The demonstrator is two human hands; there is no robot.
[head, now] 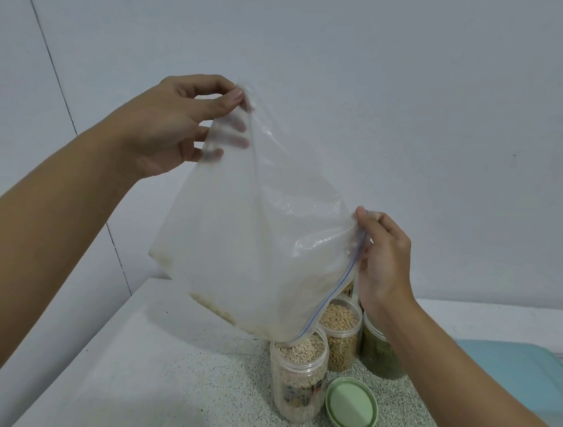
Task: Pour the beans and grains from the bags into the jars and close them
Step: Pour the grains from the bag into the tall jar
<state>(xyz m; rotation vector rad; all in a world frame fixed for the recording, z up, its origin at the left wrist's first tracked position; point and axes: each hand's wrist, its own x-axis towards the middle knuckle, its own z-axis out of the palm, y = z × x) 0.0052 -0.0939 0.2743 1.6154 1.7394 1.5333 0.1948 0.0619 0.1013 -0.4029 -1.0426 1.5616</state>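
Observation:
A clear zip bag hangs upside down over an open plastic jar that is nearly full of pale grains. My left hand pinches the bag's raised bottom corner. My right hand holds the blue zip edge, whose mouth touches the jar's rim. A few grains cling inside the bag's lower left fold. A pale green lid lies flat on the speckled countertop just right of this jar.
Behind the open jar stand a jar of round beige beans and a jar of green grains, both without lids; my right wrist partly hides the green one. A light blue board lies at the right. A plain wall rises behind.

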